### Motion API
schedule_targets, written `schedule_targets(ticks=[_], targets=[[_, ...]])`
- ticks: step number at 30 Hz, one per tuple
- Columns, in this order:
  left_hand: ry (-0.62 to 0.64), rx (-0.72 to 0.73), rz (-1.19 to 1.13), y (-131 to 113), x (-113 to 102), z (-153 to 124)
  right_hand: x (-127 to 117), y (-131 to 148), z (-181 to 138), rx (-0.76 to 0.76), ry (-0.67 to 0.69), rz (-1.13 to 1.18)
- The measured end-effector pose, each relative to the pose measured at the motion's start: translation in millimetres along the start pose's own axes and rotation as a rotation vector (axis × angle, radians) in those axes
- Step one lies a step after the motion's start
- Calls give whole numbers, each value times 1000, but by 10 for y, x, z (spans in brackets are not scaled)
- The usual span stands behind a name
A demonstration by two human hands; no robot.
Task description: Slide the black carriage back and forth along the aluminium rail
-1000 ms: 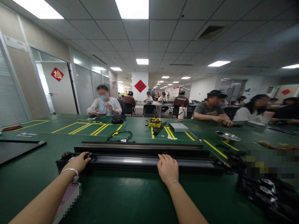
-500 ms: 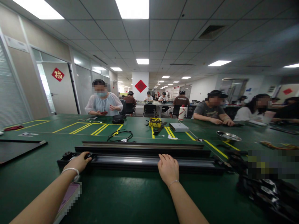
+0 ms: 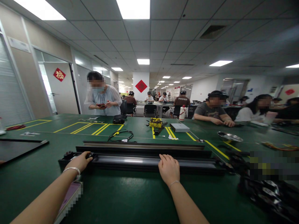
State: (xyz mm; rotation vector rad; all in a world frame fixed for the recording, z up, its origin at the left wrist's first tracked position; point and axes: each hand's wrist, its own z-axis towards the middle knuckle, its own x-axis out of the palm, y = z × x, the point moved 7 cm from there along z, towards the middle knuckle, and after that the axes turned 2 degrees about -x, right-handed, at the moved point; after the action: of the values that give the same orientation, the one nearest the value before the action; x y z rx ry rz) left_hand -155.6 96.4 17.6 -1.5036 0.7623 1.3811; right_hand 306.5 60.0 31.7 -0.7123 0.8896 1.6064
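Rail (image 3: 130, 159) lying lengthwise before you on counter (image 3: 128, 193), bar (image 3: 144, 146) lying just behind; rail looking largely put together, end parts (image 3: 68, 154) sitting on it, what is left not showing

Your left hand (image 3: 79, 162) curling over dark block (image 3: 93, 156) near rail's left end, cannot tell if pinching it

Your right hand (image 3: 169, 168) lying palm down across rail, right of middle, fingers nearly straight; forearms angling inward
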Motion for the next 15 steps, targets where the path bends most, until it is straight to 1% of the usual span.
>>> schedule_targets(ticks=[15], targets=[[38,-4,32,13,36,-12,-12,4,-3,-4,6,5]])
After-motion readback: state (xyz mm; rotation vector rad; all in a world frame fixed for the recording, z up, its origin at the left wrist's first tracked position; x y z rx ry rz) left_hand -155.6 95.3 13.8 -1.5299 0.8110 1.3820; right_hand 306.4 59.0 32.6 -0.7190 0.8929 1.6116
